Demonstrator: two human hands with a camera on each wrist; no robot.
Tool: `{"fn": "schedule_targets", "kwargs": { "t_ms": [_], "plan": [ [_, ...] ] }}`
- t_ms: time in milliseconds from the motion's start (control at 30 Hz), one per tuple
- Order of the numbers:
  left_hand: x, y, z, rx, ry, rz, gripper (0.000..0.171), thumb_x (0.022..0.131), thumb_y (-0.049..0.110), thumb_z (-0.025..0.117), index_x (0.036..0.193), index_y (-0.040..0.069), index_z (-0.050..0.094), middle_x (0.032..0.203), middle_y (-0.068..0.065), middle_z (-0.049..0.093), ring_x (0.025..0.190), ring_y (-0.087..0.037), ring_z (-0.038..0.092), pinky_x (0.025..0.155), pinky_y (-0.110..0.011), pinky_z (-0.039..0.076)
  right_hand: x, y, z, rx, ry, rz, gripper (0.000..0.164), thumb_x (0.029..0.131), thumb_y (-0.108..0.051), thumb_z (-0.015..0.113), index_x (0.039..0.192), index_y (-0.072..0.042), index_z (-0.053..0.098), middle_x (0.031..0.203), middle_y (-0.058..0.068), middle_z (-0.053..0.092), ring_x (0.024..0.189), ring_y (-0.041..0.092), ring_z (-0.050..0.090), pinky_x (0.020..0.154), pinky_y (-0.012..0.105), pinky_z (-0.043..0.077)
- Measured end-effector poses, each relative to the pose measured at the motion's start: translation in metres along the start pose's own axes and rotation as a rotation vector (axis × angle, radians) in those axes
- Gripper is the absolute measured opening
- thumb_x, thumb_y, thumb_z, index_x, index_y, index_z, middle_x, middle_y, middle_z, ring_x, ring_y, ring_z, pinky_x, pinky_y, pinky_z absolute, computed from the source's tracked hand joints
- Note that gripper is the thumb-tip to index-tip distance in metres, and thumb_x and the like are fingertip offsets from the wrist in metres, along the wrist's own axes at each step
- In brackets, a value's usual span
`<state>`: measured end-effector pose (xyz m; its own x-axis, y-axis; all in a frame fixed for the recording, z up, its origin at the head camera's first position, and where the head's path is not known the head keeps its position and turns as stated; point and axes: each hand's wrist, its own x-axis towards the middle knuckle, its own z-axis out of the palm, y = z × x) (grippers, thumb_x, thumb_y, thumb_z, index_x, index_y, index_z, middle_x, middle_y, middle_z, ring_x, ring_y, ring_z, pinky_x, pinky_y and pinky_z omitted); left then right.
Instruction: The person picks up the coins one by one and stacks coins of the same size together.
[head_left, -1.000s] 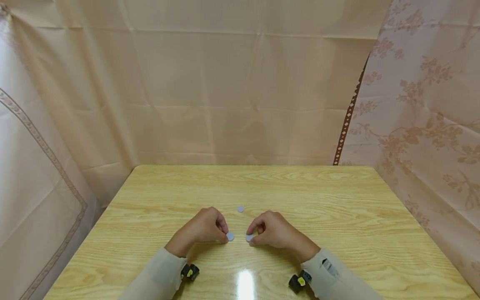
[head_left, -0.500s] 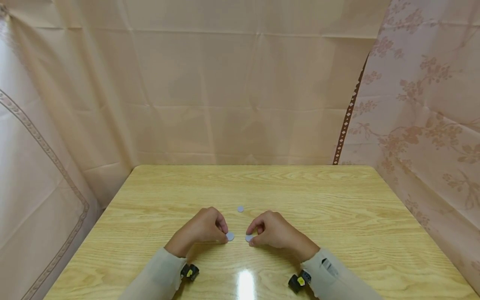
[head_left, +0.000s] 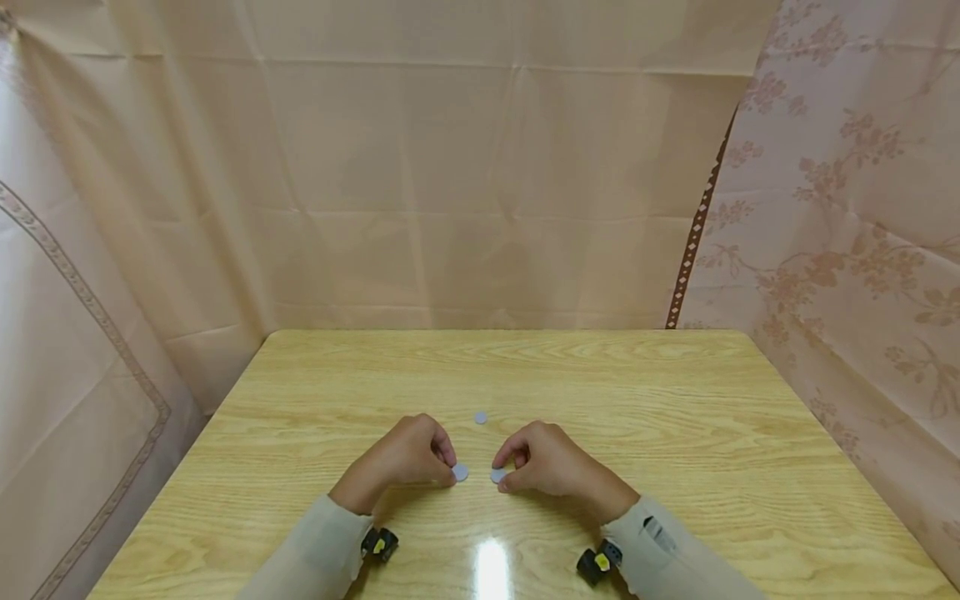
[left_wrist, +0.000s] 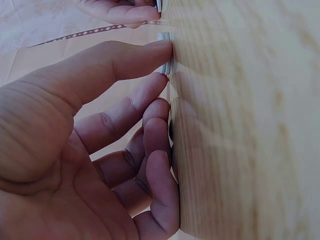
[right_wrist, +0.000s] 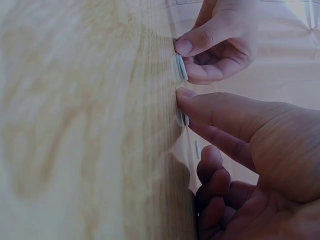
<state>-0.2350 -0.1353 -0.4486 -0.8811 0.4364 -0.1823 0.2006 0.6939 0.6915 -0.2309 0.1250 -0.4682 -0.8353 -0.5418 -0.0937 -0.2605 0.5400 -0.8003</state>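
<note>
Three small, pale, round discs lie on the wooden table. My left hand [head_left: 411,450] pinches the left disc [head_left: 461,472] by its outer edge, between thumb and index finger. My right hand [head_left: 553,460] holds the right disc [head_left: 497,476] the same way, facing it across a narrow gap. A third disc [head_left: 481,417] lies farther off, centred beyond both hands and untouched. In the left wrist view the thumb covers much of the left disc [left_wrist: 163,37], which sits right at the tabletop. The right wrist view shows the left disc's layered rim; the right disc [right_wrist: 187,120] is mostly hidden.
The wood-grain table [head_left: 337,367] reaches back to a beige curtain [head_left: 465,183]. Flowered cloth [head_left: 847,208] hangs on the right, and pale cloth [head_left: 67,358] on the left. Each wrist wears a small black camera; a bright reflection shines near the front.
</note>
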Motion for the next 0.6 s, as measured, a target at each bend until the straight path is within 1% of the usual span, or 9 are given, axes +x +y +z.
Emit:
{"fn": "schedule_targets", "kwargs": {
  "t_ms": [233, 367, 467, 533, 600],
  "plan": [
    [-0.0004, 0.0004, 0.0005, -0.001, 0.001, -0.002, 0.019, 0.072, 0.010, 0.091, 0.074, 0.016, 0.074, 0.074, 0.003, 0.069, 0.071, -0.016, 0.060, 0.065, -0.032, 0.051, -0.0005, -0.0007, 0.0000, 0.002, -0.001, 0.004, 0.014, 0.082, -0.015, 0.089, 0.093, -0.018, 0.081, 0.068, -0.003, 0.057, 0.057, 0.008, 0.046, 0.051, 0.021, 0.037],
    [-0.0009, 0.0007, -0.0002, -0.001, 0.001, -0.006, 0.018, 0.072, 0.010, 0.091, 0.074, 0.016, 0.074, 0.074, 0.004, 0.069, 0.071, -0.016, 0.060, 0.066, -0.032, 0.051, -0.0010, -0.0019, 0.0007, -0.025, 0.012, 0.004, 0.014, 0.082, -0.017, 0.089, 0.093, -0.019, 0.081, 0.070, -0.003, 0.058, 0.060, 0.009, 0.047, 0.053, 0.021, 0.039],
    [-0.0008, 0.0006, -0.0004, -0.002, -0.001, -0.004, 0.018, 0.072, 0.010, 0.091, 0.075, 0.016, 0.075, 0.074, 0.003, 0.069, 0.071, -0.016, 0.060, 0.066, -0.032, 0.051, -0.0019, -0.0031, 0.0017, -0.096, 0.038, 0.009, 0.014, 0.081, -0.022, 0.089, 0.092, -0.023, 0.081, 0.072, -0.006, 0.059, 0.063, 0.009, 0.049, 0.057, 0.024, 0.042],
    [-0.0006, 0.0005, -0.0004, -0.006, -0.003, -0.002, 0.018, 0.072, 0.010, 0.091, 0.075, 0.015, 0.074, 0.074, 0.003, 0.069, 0.071, -0.016, 0.060, 0.066, -0.032, 0.051, -0.0026, -0.0040, 0.0021, -0.162, 0.061, 0.011, 0.014, 0.080, -0.028, 0.090, 0.090, -0.028, 0.081, 0.074, -0.010, 0.060, 0.067, 0.009, 0.051, 0.066, 0.030, 0.041],
    [-0.0003, 0.0002, -0.0003, -0.008, -0.003, 0.002, 0.018, 0.072, 0.009, 0.091, 0.075, 0.015, 0.074, 0.074, 0.003, 0.069, 0.071, -0.016, 0.060, 0.066, -0.032, 0.051, -0.0032, -0.0049, 0.0027, -0.226, 0.085, 0.013, 0.015, 0.078, -0.033, 0.091, 0.089, -0.033, 0.080, 0.075, -0.014, 0.061, 0.071, 0.008, 0.053, 0.074, 0.038, 0.037]
  ]
}}
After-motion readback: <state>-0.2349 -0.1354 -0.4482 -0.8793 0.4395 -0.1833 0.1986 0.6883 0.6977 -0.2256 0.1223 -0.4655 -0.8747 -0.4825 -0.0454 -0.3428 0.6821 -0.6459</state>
